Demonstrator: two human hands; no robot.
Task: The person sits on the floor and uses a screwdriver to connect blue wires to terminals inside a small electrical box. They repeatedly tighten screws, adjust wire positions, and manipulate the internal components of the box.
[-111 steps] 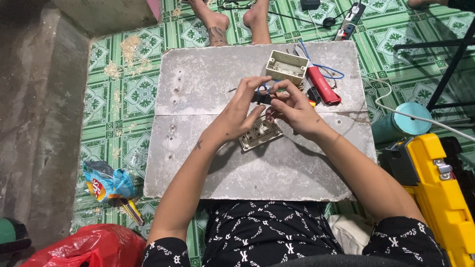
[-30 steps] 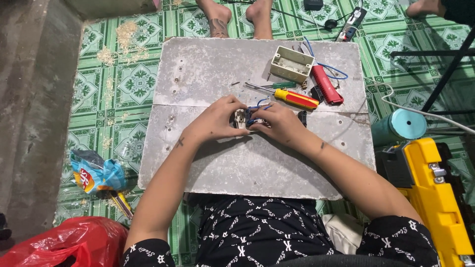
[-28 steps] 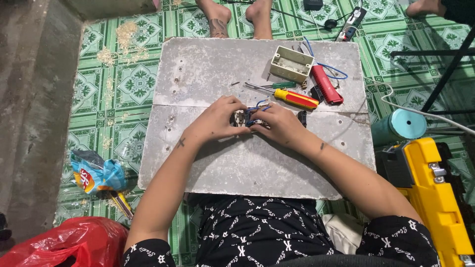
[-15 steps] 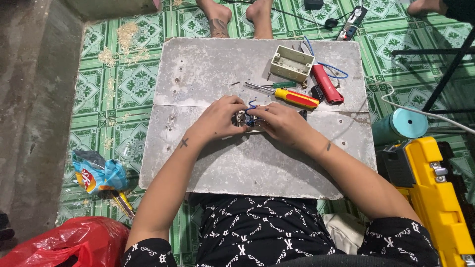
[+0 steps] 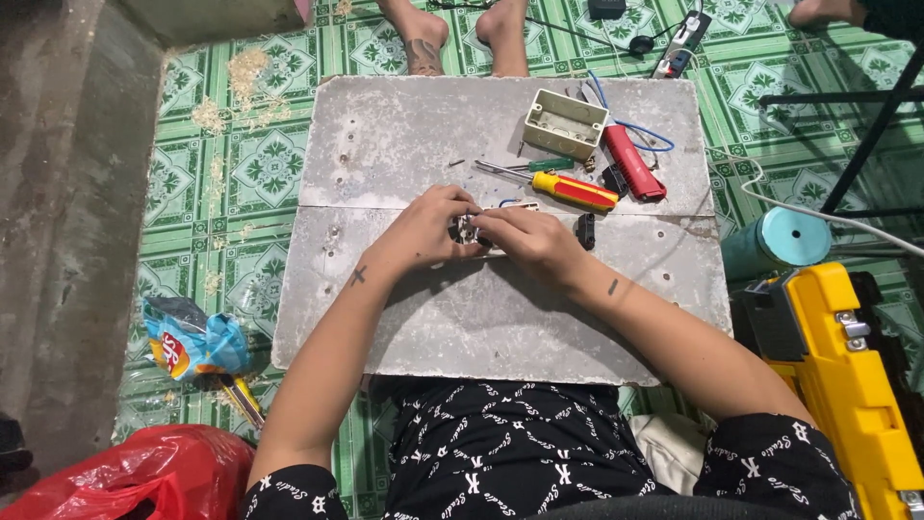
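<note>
- Left hand [image 5: 423,231]: fingers curled and closed round a small part [image 5: 469,229], gripping it from the left; the hand rests on the slab [image 5: 385,135].
- Right hand [image 5: 532,241]: fingers bent over the same part from the right, closed on it; fingertips of both hands meet over it.
- Part: a small dark and pale electrical fitting, mostly hidden by the fingers; its exact shape cannot be told. It sits near the middle of the slab, just below the seam between the two grey panels.
- Change over the last second: both hands stay in the same place on the slab, with only slight shifts of the fingers; the part has not moved.
- Change against the earliest frame: the hands were then higher, close to the box, working above a pale plate; they now sit lower, at the seam, and the screwdriver [image 5: 563,185] lies free on the slab instead of under the hands.
- Screwdriver: yellow and red handle, lying just above the right hand, apart from it.
- Box [image 5: 565,123]: beige, open, at the upper right of the slab; a red tool [image 5: 632,162] lies just beside it.
- Small black piece [image 5: 584,230]: lies just right of the right hand.
- Another person's bare feet [image 5: 416,29] are at the far edge of the slab.
</note>
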